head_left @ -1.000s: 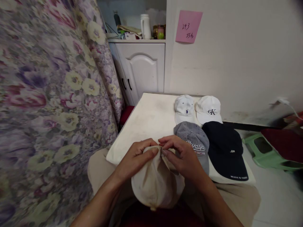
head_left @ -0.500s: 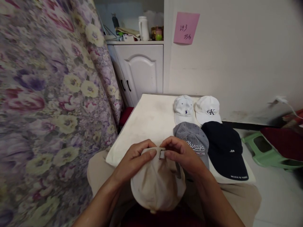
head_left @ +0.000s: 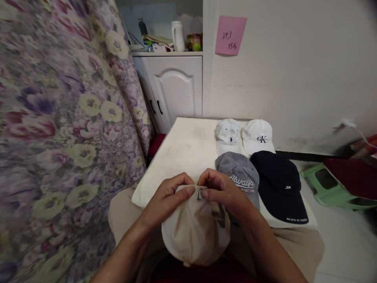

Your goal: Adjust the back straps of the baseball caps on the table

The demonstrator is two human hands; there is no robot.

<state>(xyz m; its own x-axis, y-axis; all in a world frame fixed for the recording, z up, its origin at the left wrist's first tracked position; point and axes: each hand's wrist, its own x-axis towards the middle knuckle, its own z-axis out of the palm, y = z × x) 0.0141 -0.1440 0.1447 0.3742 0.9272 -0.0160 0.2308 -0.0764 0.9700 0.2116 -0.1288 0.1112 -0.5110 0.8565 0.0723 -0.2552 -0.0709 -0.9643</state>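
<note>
A beige baseball cap (head_left: 193,232) is held over my lap, its back strap and small metal buckle (head_left: 199,193) toward the table. My left hand (head_left: 172,194) pinches the strap edge left of the buckle between thumb and fingers. On the other side, my right hand (head_left: 222,192) grips the strap close beside the buckle, thumb on top. The cap's opening shows partly under my right hand. Just beyond that hand lies a grey cap (head_left: 237,167) with "Always" lettering.
On the cream-covered table (head_left: 188,145) sit a pale cap (head_left: 228,133), a white CK cap (head_left: 257,135) and a navy cap (head_left: 275,181). A floral curtain (head_left: 67,137) hangs at left; a green stool (head_left: 326,188) stands right. Behind is a white cabinet (head_left: 178,84).
My right thumb and fingers have shifted slightly left along the strap, and the buckle has tilted. The cap has moved a little down and left. My left hand keeps its grip.
</note>
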